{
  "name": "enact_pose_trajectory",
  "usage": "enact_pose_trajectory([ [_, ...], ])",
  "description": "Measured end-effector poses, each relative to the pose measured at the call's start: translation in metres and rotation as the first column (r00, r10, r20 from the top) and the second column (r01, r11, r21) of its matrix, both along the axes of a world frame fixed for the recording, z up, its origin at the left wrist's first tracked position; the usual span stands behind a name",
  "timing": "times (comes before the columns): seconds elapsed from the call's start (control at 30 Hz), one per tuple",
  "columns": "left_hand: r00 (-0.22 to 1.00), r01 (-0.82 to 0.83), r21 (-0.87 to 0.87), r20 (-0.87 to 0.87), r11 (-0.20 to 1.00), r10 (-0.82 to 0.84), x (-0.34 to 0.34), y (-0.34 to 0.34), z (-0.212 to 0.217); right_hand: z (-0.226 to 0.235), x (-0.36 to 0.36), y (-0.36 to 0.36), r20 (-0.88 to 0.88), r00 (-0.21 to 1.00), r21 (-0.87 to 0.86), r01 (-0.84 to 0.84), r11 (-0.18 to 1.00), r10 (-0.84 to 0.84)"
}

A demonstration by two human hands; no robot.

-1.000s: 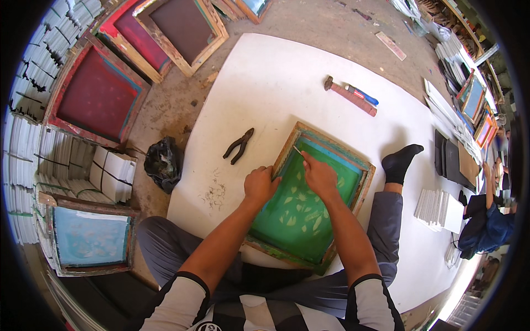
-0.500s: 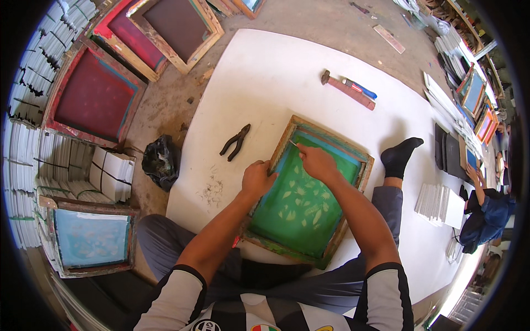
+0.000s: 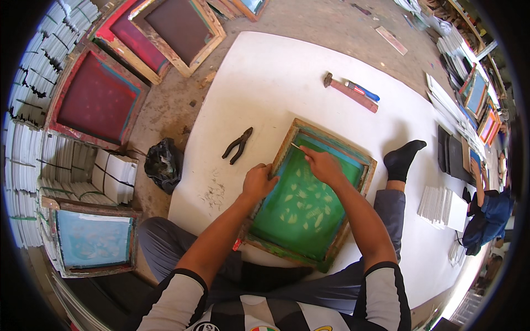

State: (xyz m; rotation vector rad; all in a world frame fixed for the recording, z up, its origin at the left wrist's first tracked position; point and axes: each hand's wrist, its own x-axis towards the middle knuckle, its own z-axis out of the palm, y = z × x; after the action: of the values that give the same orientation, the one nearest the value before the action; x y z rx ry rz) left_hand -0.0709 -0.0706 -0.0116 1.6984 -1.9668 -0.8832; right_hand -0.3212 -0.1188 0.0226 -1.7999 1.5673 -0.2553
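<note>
Work is centring on the green-meshed wooden screen frame (image 3: 309, 198), which is lying on the white sheet (image 3: 265, 83) on the floor, just in front of the seated person. The left hand (image 3: 259, 182) is curling over the frame's left rail, bracing it. The right hand (image 3: 323, 164) is pinching a thin tool (image 3: 298, 147) and pressing its tip at the far-left inner corner of the mesh. Judging by this, the edge is being worked; continuing would call for a steady frame. Pliers (image 3: 237, 144) are lying just left, a hammer (image 3: 350, 91) farther off. A black bag (image 3: 164, 164) is sitting left of the sheet, contents hidden.
</note>
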Motion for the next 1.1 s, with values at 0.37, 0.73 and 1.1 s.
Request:
enact_pose_trajectory([
  [0.37,1.0,0.026,0.022,0.007,0.999,-0.027,-0.004,-0.003,0.005,-0.011,-0.001,0.006,0.301,0.887,0.407,0.213,0.888,-0.351],
  [0.73,1.0,0.008,-0.009,-0.012,1.0,-0.009,-0.003,-0.002,0.003,0.023,0.026,0.028,-0.32,0.944,-0.102,0.054,0.993,-0.084],
  [1.1,0.999,0.045,-0.044,-0.016,0.998,-0.045,-0.005,-0.001,-0.002,0.021,0.05,0.027,-0.58,0.814,-0.032,-0.062,0.998,0.032],
])
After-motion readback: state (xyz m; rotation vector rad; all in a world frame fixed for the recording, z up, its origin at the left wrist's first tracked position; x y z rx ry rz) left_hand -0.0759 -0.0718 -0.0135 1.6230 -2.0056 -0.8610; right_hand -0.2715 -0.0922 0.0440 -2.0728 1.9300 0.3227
